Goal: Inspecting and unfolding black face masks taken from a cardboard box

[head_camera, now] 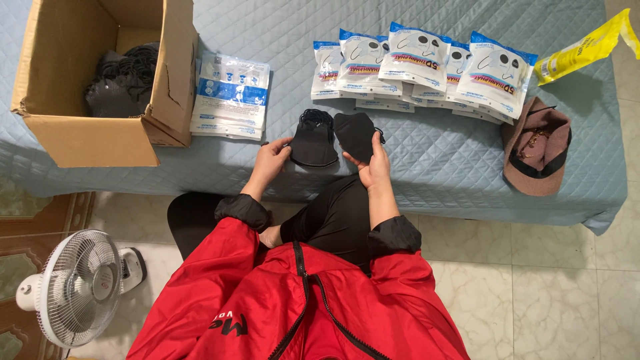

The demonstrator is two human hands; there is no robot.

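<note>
she's at the bed's edge (pixel 433 160), sorting black masks: left hand (pixel 270 160) pinching a small stack of masks (pixel 313 140), right hand (pixel 373 167) closed on a single mask (pixel 355 133) just beside it. probably mid-count, though it's hard to tell. next calls for a pouch from the flat pile (pixel 230 97).
</note>
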